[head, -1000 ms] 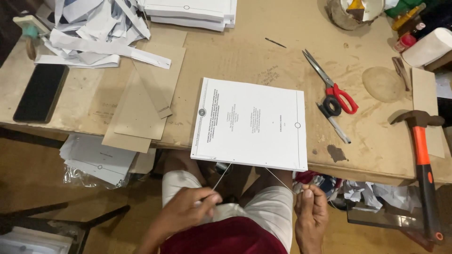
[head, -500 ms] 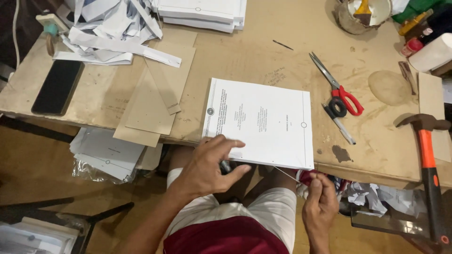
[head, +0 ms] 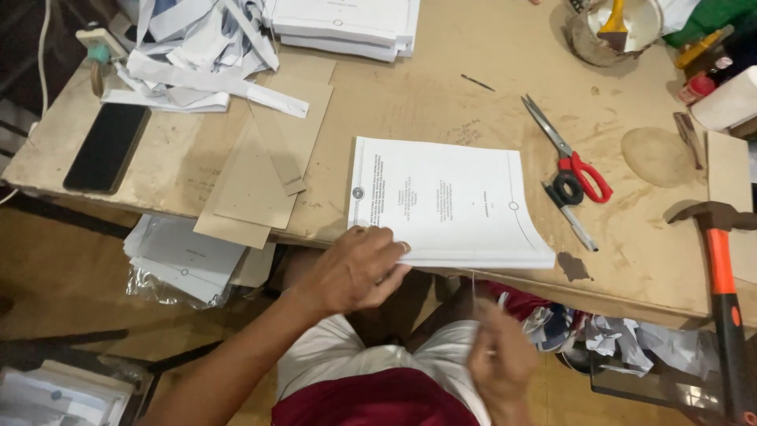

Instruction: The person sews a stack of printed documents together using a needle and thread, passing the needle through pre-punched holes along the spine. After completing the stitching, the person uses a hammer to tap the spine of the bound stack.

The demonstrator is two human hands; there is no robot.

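A thick stack of white printed pages (head: pixel 449 201) lies at the near edge of the wooden table (head: pixel 426 102), its spine side overhanging toward me. My left hand (head: pixel 355 268) rests with its fingers on the stack's near left corner, pressing on it. My right hand (head: pixel 497 359) is below the table edge, blurred, pinching a thin thread (head: pixel 473 288) that runs up to the stack's near edge.
Red-handled scissors (head: pixel 568 158) and a pen (head: pixel 569 217) lie right of the stack. An orange-handled hammer (head: pixel 721 284) is at the far right. Cardboard pieces (head: pixel 268 166), paper strips (head: pixel 197 55), a black phone (head: pixel 106 146) and another paper stack (head: pixel 343 20) sit to the left and back.
My left hand rose from my lap to the stack's near left corner and stays there. My right hand keeps pulling the thread below the table edge. The view has shifted slightly.
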